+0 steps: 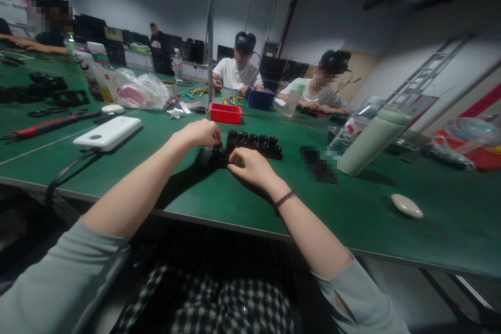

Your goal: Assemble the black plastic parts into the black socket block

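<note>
My left hand (pixel 203 133) is at the left end of a cluster of black parts (pixel 254 142) on the green table, its fingers bent down and closed on a small dark piece too hidden to name. My right hand (pixel 246 163) touches the near side of the same cluster, thumb and fingers pinched at a black part (pixel 221 155). The cluster has a row of rounded black pieces standing side by side, just beyond my right hand.
Behind the cluster stands a red bin (pixel 226 113), with a blue box (pixel 260 98) beyond. A white device (pixel 108 134) with a cable lies left. Right are a phone-like dark object (pixel 319 164), a green flask (pixel 373 141) and a pale oval object (pixel 407 206). People sit opposite.
</note>
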A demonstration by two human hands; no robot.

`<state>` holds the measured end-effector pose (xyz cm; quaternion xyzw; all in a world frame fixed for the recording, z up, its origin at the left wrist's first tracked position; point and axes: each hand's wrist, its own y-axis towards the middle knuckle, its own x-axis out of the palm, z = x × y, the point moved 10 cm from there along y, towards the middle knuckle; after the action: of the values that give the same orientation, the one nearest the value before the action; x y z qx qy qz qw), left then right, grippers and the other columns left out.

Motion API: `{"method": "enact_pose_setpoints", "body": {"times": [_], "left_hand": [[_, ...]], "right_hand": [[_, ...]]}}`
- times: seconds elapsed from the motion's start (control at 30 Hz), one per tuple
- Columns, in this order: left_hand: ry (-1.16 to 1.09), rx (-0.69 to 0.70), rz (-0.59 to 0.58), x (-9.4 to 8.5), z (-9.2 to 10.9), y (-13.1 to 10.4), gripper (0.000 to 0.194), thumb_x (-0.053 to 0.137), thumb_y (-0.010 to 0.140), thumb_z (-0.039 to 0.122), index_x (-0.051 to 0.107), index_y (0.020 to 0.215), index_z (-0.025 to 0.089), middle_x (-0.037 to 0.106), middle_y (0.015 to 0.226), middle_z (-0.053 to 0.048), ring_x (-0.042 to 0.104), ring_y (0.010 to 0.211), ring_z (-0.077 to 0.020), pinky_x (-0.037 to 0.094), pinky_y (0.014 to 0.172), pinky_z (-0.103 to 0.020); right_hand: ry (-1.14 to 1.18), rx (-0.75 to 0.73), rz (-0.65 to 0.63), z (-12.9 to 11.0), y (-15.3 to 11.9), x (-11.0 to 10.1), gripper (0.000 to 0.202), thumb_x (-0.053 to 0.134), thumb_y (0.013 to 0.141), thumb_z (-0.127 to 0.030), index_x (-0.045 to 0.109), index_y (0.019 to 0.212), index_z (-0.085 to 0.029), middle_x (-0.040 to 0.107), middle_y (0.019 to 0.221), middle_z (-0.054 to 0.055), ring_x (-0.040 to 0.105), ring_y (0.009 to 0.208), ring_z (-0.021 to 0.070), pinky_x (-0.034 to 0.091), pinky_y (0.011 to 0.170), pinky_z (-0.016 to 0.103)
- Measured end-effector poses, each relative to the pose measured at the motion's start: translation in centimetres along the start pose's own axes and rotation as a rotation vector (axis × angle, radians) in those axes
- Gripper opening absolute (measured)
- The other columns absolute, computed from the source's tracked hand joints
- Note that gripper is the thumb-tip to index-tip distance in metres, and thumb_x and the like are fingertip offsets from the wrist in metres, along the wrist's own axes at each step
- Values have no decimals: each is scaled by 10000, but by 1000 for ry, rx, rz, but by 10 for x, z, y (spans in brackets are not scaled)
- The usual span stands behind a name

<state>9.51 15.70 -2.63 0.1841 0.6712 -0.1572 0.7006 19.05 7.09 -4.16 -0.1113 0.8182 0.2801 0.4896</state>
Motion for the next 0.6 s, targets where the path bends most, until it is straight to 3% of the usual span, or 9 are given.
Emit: {"method": "enact_pose_setpoints", "body": {"times": [0.27, 0.6], "left_hand": [[-21, 0, -1, 1, 0, 0, 288, 560, 813, 268, 733, 1042, 251, 743, 1061, -25, 677, 950, -184, 500, 787, -217], [-47, 16, -2, 1, 1, 1, 293, 555, 811, 262, 736, 1040, 232, 740, 1066, -45, 675, 966, -209, 502, 806, -249]], "right_hand": [[-9, 3, 1, 1, 1, 1, 51, 646, 807, -156, 626, 845, -183, 681, 889, 28, 614, 772, 142, 453, 709, 252], [-11, 5, 1, 1, 1, 0, 47, 647, 805, -161, 626, 843, -181, 679, 885, 27, 611, 765, 144, 446, 696, 252]]}}
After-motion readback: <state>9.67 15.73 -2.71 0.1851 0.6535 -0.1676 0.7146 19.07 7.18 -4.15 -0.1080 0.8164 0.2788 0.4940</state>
